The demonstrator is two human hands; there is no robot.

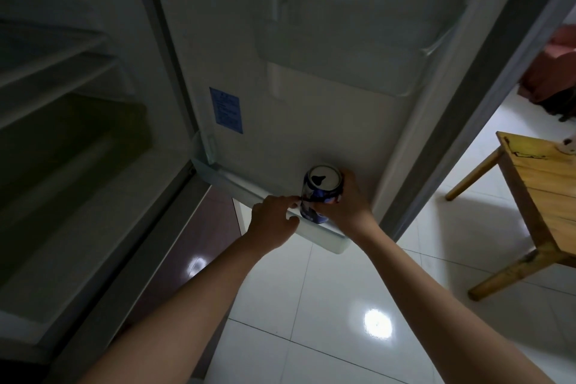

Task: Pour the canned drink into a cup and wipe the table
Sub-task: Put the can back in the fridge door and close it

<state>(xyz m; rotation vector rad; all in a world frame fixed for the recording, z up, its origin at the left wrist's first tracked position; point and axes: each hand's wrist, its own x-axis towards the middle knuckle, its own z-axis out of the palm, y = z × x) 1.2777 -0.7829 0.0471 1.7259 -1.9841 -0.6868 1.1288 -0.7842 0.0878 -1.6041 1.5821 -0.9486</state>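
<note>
Both hands (311,212) on can (322,190) above door-shelf edge (321,235)

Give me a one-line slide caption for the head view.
Right hand grips blue can at open fridge door's bottom shelf; left hand touches it.

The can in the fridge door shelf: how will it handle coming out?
The can looks like thin metal, so a hard squeeze from the right hand may dent it. Its top shows a dark opening, so tilting could spill. It is tall and narrow, likely to tip if it catches the door shelf rim.
</note>
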